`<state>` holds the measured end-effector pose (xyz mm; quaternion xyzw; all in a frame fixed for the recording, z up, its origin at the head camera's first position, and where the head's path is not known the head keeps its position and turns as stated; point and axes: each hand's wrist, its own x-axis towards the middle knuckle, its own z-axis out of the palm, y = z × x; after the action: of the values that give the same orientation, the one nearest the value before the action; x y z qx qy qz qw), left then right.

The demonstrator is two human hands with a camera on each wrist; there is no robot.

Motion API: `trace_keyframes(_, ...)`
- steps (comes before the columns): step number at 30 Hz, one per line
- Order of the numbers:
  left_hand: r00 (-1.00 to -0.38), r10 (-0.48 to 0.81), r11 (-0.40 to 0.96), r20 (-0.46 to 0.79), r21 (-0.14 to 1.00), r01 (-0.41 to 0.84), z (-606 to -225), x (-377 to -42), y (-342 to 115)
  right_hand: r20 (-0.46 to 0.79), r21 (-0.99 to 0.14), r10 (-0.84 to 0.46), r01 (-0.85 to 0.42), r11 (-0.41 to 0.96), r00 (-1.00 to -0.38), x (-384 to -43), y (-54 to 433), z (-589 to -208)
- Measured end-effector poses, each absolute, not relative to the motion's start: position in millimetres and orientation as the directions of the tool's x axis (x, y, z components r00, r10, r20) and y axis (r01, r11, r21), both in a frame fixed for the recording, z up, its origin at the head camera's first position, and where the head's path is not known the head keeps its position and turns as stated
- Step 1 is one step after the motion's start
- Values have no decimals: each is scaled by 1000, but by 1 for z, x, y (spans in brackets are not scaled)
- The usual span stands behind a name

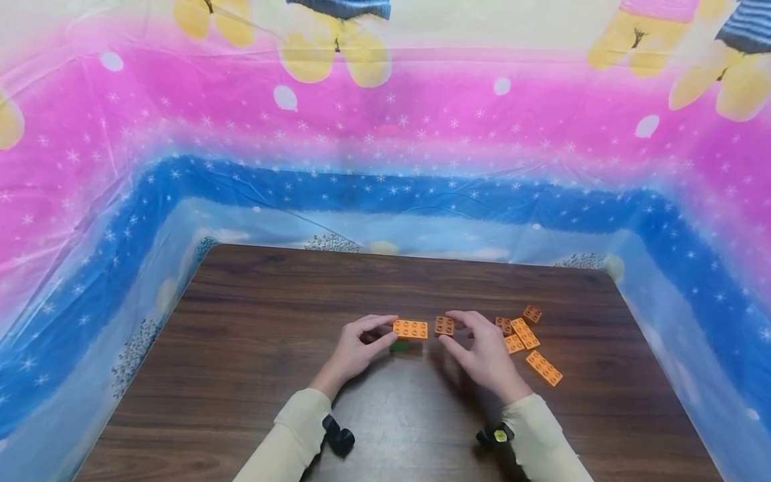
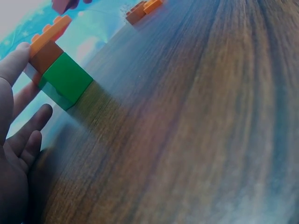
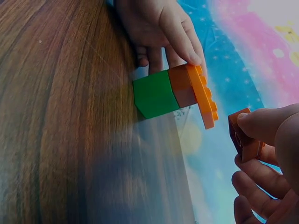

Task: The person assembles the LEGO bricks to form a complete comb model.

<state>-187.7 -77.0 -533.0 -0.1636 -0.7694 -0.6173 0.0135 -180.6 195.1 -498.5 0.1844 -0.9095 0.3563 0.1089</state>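
A small stack stands on the table: a green block (image 3: 154, 94) at the bottom, a brownish-orange block (image 2: 45, 57) on it, and a thin orange eight-stud brick (image 1: 411, 329) on top. This top brick juts out to the right past the blocks below. My left hand (image 1: 355, 347) pinches the stack's left end, thumb and forefinger at the orange brick, the other fingers spread lower down. Just to the right, my right hand (image 1: 486, 351) holds a small brownish-orange four-stud brick (image 1: 444, 326) between thumb and fingers, raised off the table, with a narrow gap to the stack.
Right of the right hand lie several loose bricks: a long orange brick (image 1: 545, 368), another orange brick (image 1: 525, 333) beside a smaller one (image 1: 513, 344), and a brownish-orange brick (image 1: 533, 313) farther back. The wooden table (image 1: 271, 288) meets a patterned cloth (image 1: 385, 194) behind.
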Motion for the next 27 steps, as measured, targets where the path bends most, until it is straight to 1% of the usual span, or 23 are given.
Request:
trace_keyframes(10, -949, 232, 198, 213, 945, 261, -530, -187, -76, 324, -625, -269, -419, 658, -907, -188, 183, -499)
trace_keyframes(15, -946, 235, 180, 225, 946, 270, -531, -188, -76, 338, -639, -286, -442, 629, -896, -191, 178, -500)
trace_keyframes(27, -941, 250, 175, 228, 945, 276, -532, -188, -77, 356, -632, -316, -476, 612, -880, -195, 166, -500)
